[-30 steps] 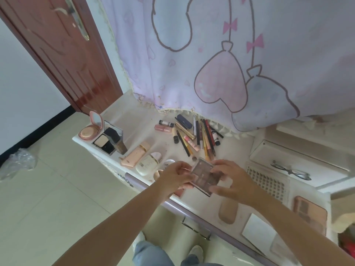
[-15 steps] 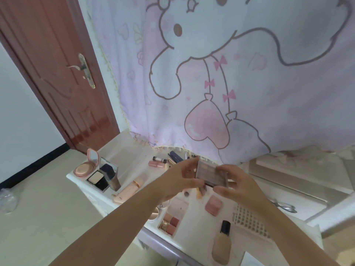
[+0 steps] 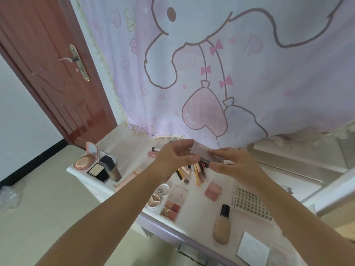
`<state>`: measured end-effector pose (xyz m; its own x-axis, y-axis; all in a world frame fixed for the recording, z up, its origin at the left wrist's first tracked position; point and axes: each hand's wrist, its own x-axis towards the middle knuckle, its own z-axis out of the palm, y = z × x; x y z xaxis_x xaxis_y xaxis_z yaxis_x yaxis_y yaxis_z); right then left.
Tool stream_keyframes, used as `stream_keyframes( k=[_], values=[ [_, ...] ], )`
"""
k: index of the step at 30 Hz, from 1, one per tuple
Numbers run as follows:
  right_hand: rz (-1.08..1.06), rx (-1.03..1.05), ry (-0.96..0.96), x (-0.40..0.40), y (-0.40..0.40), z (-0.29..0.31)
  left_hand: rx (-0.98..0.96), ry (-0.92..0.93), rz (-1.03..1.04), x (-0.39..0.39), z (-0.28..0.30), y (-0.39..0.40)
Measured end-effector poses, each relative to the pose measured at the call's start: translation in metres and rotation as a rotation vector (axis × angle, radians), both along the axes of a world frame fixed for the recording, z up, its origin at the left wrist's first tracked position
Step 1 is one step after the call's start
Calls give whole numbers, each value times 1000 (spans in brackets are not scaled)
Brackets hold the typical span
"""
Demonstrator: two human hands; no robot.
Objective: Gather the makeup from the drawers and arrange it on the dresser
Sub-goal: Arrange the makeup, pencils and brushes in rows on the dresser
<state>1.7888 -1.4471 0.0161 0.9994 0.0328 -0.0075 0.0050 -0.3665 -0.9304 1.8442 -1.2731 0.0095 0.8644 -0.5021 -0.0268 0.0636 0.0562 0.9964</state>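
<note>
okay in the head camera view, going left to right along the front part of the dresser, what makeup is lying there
Round white compact → open eyeshadow palette → small pink compact → foundation bottle → white square card.

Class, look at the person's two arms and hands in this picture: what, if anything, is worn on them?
Nothing that shows. Both forearms are bare, with no sleeve in view. The left hand and right hand show no gloves, and no ring, watch or bracelet is visible.

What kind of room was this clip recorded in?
Probably a bedroom or dressing corner at home: a white dresser spread with makeup such as a foundation bottle and an open powder compact, a cartoon curtain behind it, and a wooden door.
</note>
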Motion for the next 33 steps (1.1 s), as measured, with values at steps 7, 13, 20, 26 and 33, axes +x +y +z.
stream_keyframes(
  k=[7, 13, 20, 26, 33],
  values=[
    [-5, -61, 28, 0, -3, 0, 2, -23, -6, 0, -14, -3],
    [-42, 161, 153, 5, -9, -13, 22, 49, -15, 2, -31, 0],
    [-143, 280, 342, 16, -6, -41, 99, 218, -20, 3, -53, 7],
    [-173, 204, 605, 20, -10, -86, 221, 384, 60, -16, -105, 20],
    [-214, 62, 815, 15, 9, -149, 318, 569, 194, -51, -170, 20]
  ],
)
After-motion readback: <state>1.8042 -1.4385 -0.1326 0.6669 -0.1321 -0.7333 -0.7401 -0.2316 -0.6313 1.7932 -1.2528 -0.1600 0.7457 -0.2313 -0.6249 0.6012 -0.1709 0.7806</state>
